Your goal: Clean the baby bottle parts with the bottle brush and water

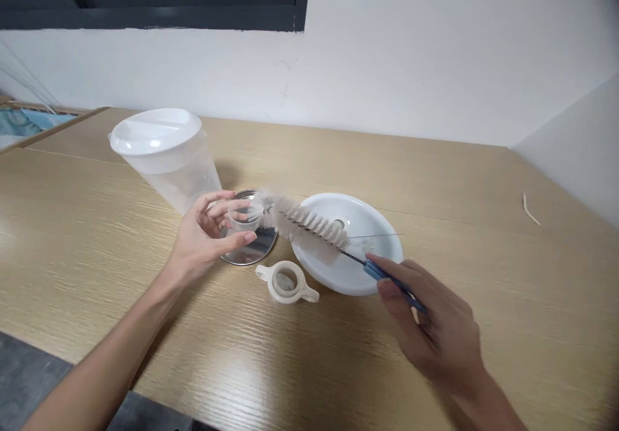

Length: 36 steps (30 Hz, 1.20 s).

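My left hand (210, 228) holds a small clear cup (242, 218) between thumb and fingers, above a round metal tray (251, 245). In my right hand (435, 321) is the blue handle of a white bristle brush (309, 228). The brush's tip meets the cup's right side; whether it is inside the opening I cannot tell. Beneath the brush, a white bowl (384, 224) stands on the table with a little something in it. A cream two-handled ring piece (286, 300) lies nearer to me, between the tray and the bowl.
Behind my left hand stands a translucent lidded pitcher (178, 173) on the wooden table (474, 224). A short pale strip (530, 210) lies at the far right. The white wall (411, 50) and a dark window frame (193, 11) rise behind the table.
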Available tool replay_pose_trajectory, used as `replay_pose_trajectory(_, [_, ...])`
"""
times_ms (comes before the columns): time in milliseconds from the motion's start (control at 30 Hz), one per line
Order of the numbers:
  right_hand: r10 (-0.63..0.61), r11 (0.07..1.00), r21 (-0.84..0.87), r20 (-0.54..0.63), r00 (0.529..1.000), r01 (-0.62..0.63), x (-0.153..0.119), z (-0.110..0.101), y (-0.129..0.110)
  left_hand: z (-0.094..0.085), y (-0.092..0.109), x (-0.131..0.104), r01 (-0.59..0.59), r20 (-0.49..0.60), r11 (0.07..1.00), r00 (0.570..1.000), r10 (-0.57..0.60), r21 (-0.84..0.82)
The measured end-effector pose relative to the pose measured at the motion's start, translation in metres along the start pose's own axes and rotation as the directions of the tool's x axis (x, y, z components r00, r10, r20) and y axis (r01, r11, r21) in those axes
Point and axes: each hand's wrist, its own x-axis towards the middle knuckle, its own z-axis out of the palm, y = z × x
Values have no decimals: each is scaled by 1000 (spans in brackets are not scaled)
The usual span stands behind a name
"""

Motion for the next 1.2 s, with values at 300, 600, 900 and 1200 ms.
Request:
replay_pose_trajectory(300, [53,998,-42,-76,996,-56,-1,2,2,3,-9,-2,-267,-26,945,961,277,189])
replay_pose_trajectory(600, [-17,998,-68,-43,999,14,6,-1,0,0,-9,-2,-306,-78,881,931,356,362])
replay_pose_trajectory(900, [97,980,-153,-191,977,-127,8,-2,1,-9,-13,3,-184,-106,842,956,273,507])
replay_pose_trajectory(1200, [112,979,-137,-259,959,-152,8,-3,9,-10,-21,21,-258,153,607,964,220,752])
